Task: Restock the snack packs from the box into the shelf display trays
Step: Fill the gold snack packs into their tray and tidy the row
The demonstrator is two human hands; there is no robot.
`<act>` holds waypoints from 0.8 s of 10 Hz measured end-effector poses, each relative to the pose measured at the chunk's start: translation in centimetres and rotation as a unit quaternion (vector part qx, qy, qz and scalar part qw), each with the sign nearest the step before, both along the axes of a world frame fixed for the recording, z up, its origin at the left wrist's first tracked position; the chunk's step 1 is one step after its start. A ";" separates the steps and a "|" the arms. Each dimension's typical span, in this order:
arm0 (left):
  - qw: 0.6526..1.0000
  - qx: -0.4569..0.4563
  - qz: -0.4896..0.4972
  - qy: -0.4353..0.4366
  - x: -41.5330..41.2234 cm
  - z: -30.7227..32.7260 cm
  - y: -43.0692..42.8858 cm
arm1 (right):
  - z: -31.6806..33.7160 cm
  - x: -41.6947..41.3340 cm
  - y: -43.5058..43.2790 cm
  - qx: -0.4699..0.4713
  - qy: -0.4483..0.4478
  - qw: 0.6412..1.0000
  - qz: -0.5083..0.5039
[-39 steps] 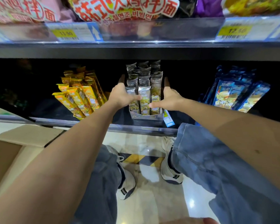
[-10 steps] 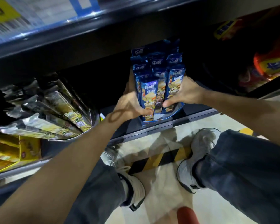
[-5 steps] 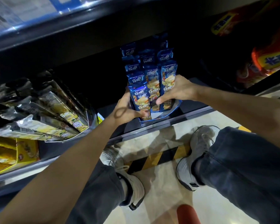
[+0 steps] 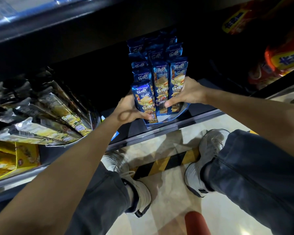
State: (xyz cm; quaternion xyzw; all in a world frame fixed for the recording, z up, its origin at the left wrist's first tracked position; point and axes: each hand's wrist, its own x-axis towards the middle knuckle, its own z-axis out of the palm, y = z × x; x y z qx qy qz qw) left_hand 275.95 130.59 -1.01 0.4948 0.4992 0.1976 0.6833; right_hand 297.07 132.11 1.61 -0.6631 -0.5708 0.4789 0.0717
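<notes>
Dark shelf, cream floor, hazard stripe

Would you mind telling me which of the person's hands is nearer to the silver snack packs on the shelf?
Left. The left hand grips the blue packs on the side facing the silver snack packs; the right hand holds their far side.

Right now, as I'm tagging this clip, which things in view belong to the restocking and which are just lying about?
Part of the job: left hand and right hand, both holding the blue snack packs; blue display tray beneath them.

Lying about: silver packs, yellow box, red-orange packs, red object at the bottom edge.
</notes>
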 end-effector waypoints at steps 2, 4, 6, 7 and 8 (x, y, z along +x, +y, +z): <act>0.981 0.093 0.004 0.171 0.2 0.3 -0.4 | -0.4 0.4 0.3 -0.001 -0.004 1.000 -0.021; 0.991 0.058 0.012 0.118 0.0 0.7 -0.8 | -0.7 0.4 0.2 0.003 0.008 0.999 -0.040; 0.993 0.027 0.031 0.109 0.2 1.6 -1.0 | -0.8 0.5 0.0 0.010 0.020 0.999 -0.036; 0.999 -0.006 0.041 0.035 0.4 2.0 -1.0 | -1.0 0.2 -0.2 0.014 0.026 0.999 -0.029; 0.998 0.005 0.041 0.039 0.4 0.8 -0.8 | -1.0 0.2 -0.1 0.018 0.014 1.000 -0.020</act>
